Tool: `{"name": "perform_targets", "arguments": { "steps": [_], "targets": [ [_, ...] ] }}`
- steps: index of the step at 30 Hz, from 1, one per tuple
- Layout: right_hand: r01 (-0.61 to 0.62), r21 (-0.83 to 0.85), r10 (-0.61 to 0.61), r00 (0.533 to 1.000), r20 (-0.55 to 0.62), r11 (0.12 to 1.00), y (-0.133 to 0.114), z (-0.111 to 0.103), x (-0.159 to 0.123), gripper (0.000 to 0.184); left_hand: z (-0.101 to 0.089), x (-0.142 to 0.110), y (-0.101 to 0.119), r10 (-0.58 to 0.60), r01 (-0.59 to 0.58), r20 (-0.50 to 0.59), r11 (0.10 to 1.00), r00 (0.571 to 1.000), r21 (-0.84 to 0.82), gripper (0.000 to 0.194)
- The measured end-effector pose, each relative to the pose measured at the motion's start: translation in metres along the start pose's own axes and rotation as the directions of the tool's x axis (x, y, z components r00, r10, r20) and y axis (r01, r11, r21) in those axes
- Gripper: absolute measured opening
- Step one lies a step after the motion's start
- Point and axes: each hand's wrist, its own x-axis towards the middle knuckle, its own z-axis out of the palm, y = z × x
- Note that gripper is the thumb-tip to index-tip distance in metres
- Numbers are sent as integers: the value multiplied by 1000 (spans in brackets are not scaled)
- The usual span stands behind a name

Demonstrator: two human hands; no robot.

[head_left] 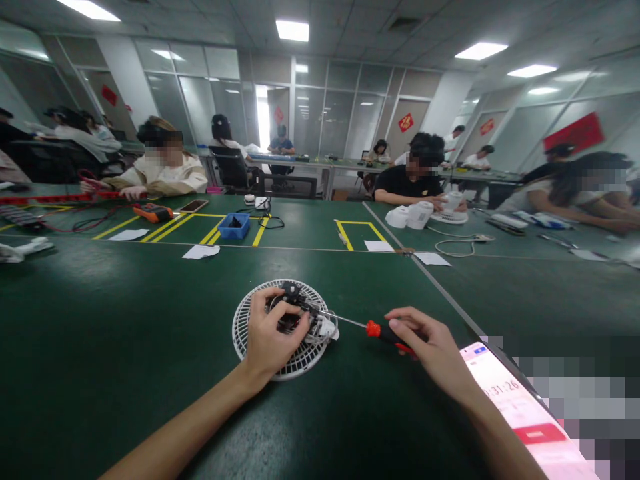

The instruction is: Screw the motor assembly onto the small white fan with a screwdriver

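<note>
A round white fan grille (241,330) lies flat on the green table in front of me. On it sits a black fan motor assembly (291,291) with a white plastic part and wires (326,329) at its right side. My left hand (273,333) grips the motor from above, thumb and fingers bent around it. With my right hand (420,337) I hold a red and black screwdriver (374,329) by its handle. Its shaft points left, and the tip meets the right side of the motor; the exact contact spot is too small to make out.
A phone (520,413) with a lit timer screen is at the right, by my right forearm. Farther back are a blue bin (234,226), an orange multimeter (153,213), paper slips (201,251) and yellow tape marks. Several people work across the table, one with white fan parts (410,215).
</note>
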Motion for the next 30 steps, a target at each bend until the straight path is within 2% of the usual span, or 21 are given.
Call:
{"name": "perform_targets", "arguments": {
  "steps": [4, 8, 13, 19, 22, 26, 30],
  "targets": [
    [-19, -81, 9, 992, -123, 997, 8, 4, 4, 39, 0, 1, 1, 7, -7, -2, 1000, 1000, 6, 7],
    [26, -275, -83, 976, -201, 961, 18, 17, 5, 35, 0, 1, 1, 19, -19, -2, 1000, 1000, 18, 7],
    [43, -465, -123, 982, -142, 884, 29, 36, 5, 27, -1, 0, -1, 26, -26, 2, 999, 1000, 23, 8],
    [65, -589, -153, 983, -102, 806, 34, 52, 6, 13, -1, 2, -2, 30, -30, 0, 999, 1000, 23, 7],
    [62, -622, -150, 985, -90, 781, 36, 55, 6, 13, -3, 4, -3, 46, -46, 9, 999, 999, 22, 7],
    [50, -633, -141, 986, -95, 773, 38, 55, 5, 17, -14, 7, -9, 61, -62, 29, 998, 998, 25, 8],
    [77, -640, -174, 981, -90, 764, 40, 55, 5, 17, -34, 8, -21, 69, -72, 41, 996, 997, 60, 10]
  ]
}}
